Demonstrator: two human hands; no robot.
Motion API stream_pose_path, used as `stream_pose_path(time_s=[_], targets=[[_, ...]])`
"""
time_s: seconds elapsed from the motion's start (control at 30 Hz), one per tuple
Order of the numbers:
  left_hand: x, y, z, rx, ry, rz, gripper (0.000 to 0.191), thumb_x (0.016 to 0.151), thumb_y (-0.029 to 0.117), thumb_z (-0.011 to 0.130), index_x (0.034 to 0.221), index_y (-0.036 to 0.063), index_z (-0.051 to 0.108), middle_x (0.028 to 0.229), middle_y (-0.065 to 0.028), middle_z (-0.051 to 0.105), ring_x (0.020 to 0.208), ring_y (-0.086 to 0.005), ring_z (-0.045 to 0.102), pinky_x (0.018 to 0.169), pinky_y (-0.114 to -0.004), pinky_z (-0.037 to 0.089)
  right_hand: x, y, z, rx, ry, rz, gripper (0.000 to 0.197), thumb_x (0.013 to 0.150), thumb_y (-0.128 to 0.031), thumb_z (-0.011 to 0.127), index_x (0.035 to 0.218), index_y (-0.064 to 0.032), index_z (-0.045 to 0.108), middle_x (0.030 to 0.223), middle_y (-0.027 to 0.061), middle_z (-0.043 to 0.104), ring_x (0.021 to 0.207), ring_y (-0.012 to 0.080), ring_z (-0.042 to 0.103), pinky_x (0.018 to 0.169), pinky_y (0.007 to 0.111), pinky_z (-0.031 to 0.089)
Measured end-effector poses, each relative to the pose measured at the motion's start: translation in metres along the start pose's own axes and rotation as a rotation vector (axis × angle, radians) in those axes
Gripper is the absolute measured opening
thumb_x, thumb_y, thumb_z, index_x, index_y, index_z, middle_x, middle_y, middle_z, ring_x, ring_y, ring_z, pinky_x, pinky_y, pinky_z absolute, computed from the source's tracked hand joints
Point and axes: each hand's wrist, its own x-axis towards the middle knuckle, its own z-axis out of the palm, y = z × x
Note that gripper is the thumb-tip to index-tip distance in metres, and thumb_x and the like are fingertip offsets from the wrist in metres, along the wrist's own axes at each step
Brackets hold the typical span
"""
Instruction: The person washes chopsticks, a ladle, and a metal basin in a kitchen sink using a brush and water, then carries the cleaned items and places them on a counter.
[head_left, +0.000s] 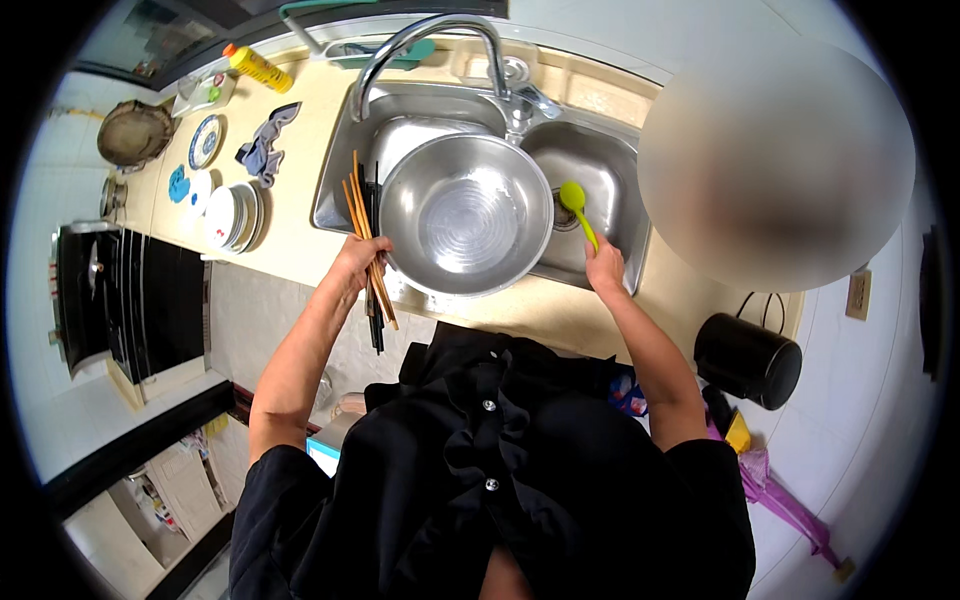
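Note:
My left hand (361, 259) is closed round a bundle of chopsticks (360, 206), some light brown, some black, at the left edge of a large steel basin (466, 217). Its thumb lies close to the basin's rim; whether it also grips the rim I cannot tell. The basin rests over the left bowl (341, 161) of a double steel sink and looks wet inside. My right hand (604, 264) holds a lime-green spoon (573, 199) by its handle, head up, over the drain of the right sink bowl (615, 165). A chrome faucet (431, 26) arches above the basin.
On the left counter are stacked plates and bowls (225, 219), a patterned plate (205, 142), a grey cloth (264, 146), a blue cloth (178, 184) and a yellow bottle (259, 69). A stove (161, 300) stands at far left, a black cylindrical container (748, 360) at right. A blurred patch hides the upper right.

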Motion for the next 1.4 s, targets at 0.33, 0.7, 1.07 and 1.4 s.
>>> stream_pose_path(time_s=[0.33, 0.7, 1.07, 1.4], targets=[[0.016, 0.007, -0.039, -0.152, 0.123, -0.017, 0.006, 0.068, 0.002, 0.058, 0.066, 0.0006, 0.052, 0.051, -0.0042, 0.048, 0.039, -0.0134, 0.045, 0.034, -0.026, 0.038, 0.105, -0.054, 0.006, 0.267, -0.148, 0.035, 0.039, 0.076, -0.007, 0.046, 0.115, -0.0007, 0.046, 0.099, 0.0177, 0.057, 0.091, 0.0275, 0.056, 0.076, 0.037, 0.046], [0.032, 0.022, -0.063, -0.147, 0.115, -0.052, 0.007, 0.068, 0.0, 0.057, 0.064, -0.0009, 0.051, 0.05, -0.0076, 0.049, 0.037, -0.0164, 0.046, 0.033, -0.028, 0.039, 0.175, -0.183, -0.049, 1.432, -0.286, 0.299, 0.048, 0.064, 0.011, 0.038, 0.111, 0.0168, 0.032, 0.104, 0.0224, 0.046, 0.093, 0.0382, 0.053, 0.069, 0.041, 0.051], [0.033, 0.035, -0.067, -0.027, 0.21, -0.088, 0.01, 0.071, 0.004, 0.058, 0.063, 0.0003, 0.052, 0.049, -0.0044, 0.047, 0.037, -0.014, 0.043, 0.035, -0.026, 0.038, 0.132, 0.022, 0.015, -0.829, -0.383, -0.295, 0.053, 0.071, -0.015, 0.056, 0.12, -0.0089, 0.039, 0.104, 0.0155, 0.055, 0.107, 0.0321, 0.046, 0.092, 0.049, 0.029], [0.06, 0.035, -0.071, -0.085, 0.259, -0.04, 0.006, 0.068, -0.004, 0.056, 0.065, -0.0033, 0.051, 0.05, -0.011, 0.049, 0.037, -0.0197, 0.047, 0.032, -0.03, 0.038, 0.104, 0.037, -0.002, -0.671, -0.403, -0.351, 0.023, 0.074, -0.023, 0.057, 0.076, -0.0005, 0.059, 0.081, 0.0198, 0.059, 0.079, 0.034, 0.058, 0.069, 0.039, 0.047]])
